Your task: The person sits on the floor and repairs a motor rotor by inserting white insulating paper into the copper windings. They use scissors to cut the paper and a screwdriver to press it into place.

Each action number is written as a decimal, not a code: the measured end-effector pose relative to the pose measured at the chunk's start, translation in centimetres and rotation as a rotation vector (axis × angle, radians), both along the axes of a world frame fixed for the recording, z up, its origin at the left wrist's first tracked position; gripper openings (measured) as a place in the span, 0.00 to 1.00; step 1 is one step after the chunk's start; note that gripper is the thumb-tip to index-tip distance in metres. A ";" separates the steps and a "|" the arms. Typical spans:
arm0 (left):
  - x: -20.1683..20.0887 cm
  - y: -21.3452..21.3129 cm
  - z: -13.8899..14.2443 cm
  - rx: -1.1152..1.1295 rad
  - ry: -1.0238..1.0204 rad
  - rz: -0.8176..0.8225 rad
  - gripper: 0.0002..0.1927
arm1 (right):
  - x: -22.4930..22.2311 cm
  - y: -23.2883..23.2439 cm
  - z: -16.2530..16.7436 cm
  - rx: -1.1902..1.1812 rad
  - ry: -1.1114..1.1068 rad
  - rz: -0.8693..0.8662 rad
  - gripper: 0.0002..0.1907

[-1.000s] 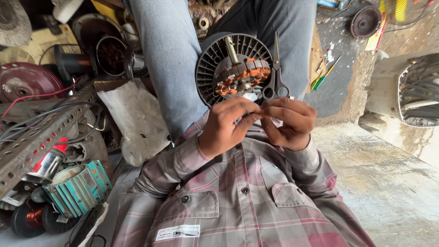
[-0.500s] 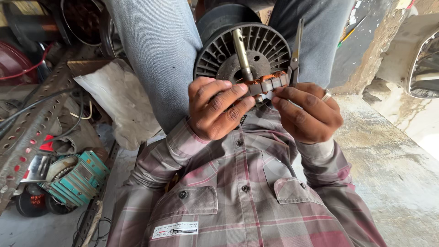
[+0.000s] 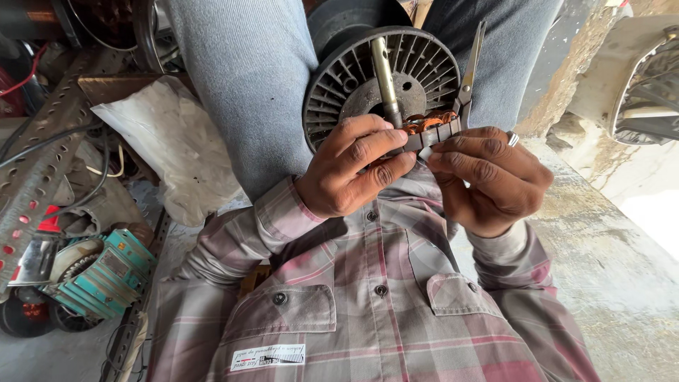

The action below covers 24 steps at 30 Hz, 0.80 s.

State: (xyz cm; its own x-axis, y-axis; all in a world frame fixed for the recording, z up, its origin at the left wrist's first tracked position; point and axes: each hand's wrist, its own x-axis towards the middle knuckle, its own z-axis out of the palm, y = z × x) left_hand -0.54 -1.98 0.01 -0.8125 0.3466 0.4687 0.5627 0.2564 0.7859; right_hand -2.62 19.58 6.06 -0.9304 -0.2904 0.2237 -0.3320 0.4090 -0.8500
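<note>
Finned motor rotor (image 3: 417, 71) rests on lap just above both hands; left hand (image 3: 350, 170) and right hand (image 3: 488, 177) pinch its copper winding (image 3: 428, 122), scissors (image 3: 467, 85) held in right

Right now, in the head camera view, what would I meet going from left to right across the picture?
Perforated metal rail → teal motor winding → crumpled white plastic bag → left hand → steel shaft of the finned motor rotor → right hand with scissors → concrete ledge.
</note>
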 end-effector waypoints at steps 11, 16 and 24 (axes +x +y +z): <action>-0.3 -0.3 0.3 -0.011 -0.004 -0.015 0.13 | 0.9 -2.8 0.9 0.113 0.054 -0.137 0.08; -0.5 -0.2 0.4 0.005 0.006 -0.021 0.13 | 0.7 -3.1 0.6 0.130 0.115 -0.154 0.08; -0.7 -0.5 0.6 0.046 -0.013 -0.036 0.13 | 1.0 -3.1 1.5 0.232 0.127 -0.104 0.07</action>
